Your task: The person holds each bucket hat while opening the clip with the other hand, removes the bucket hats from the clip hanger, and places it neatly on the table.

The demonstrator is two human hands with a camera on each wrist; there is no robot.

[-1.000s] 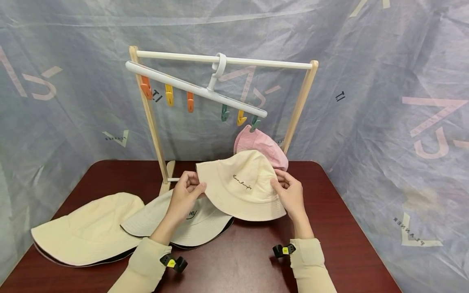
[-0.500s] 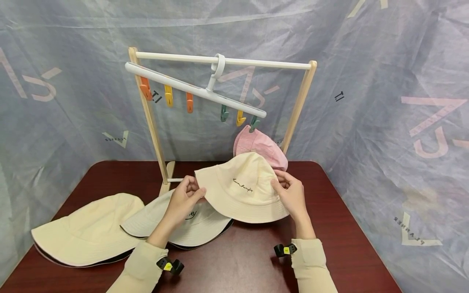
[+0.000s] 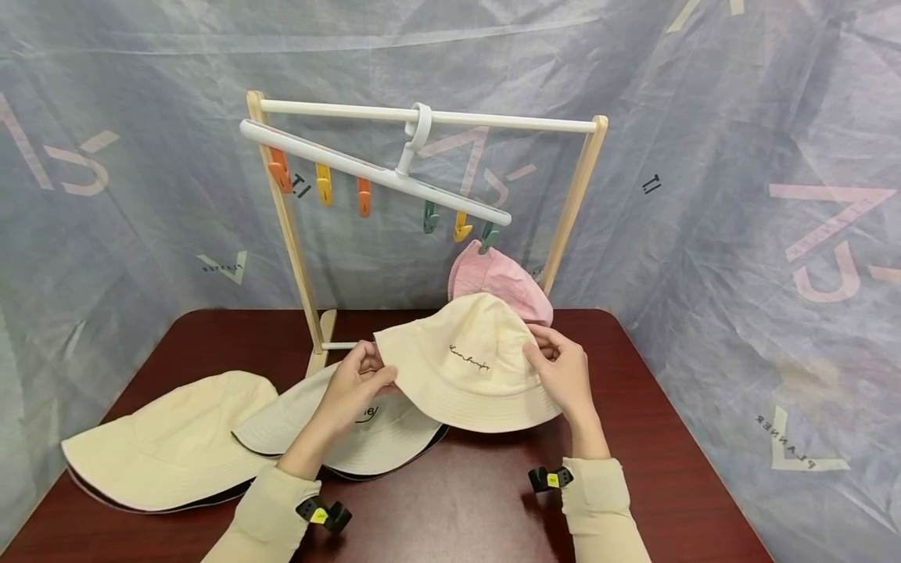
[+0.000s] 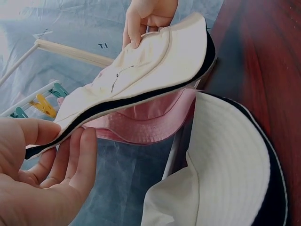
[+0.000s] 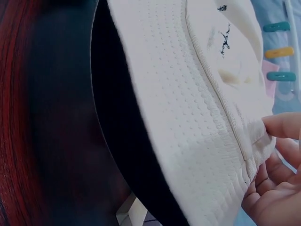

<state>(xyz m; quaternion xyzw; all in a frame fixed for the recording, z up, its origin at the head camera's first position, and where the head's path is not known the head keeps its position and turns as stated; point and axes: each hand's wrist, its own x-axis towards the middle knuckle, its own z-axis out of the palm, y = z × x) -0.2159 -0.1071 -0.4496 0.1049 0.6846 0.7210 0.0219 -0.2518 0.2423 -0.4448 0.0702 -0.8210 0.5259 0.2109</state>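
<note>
A cream bucket hat [image 3: 450, 367] with dark script on its crown is held up over the table between both hands. My left hand [image 3: 355, 391] pinches the brim at its left end, thumb on top and fingers beneath, as the left wrist view shows. On the other side my right hand [image 3: 565, 371] pinches the hat where brim meets crown. The right wrist view shows the brim's black lining [image 5: 117, 108]. Behind the held hat, a pink bucket hat [image 3: 503, 281] hangs from a green clip [image 3: 489, 236] and is partly covered by it.
A white hanger [image 3: 380, 170] with orange, yellow and green clips hangs tilted, right end lower, from the wooden rack's white bar [image 3: 338, 108]. On the dark red table [image 3: 486, 500], a pale grey-white hat [image 3: 401, 438] and another cream hat [image 3: 176, 438] lie at left.
The held cream hat has come down slightly and its brim has shifted a little right. Both hands keep their grip. The rack and other hats look the same.
</note>
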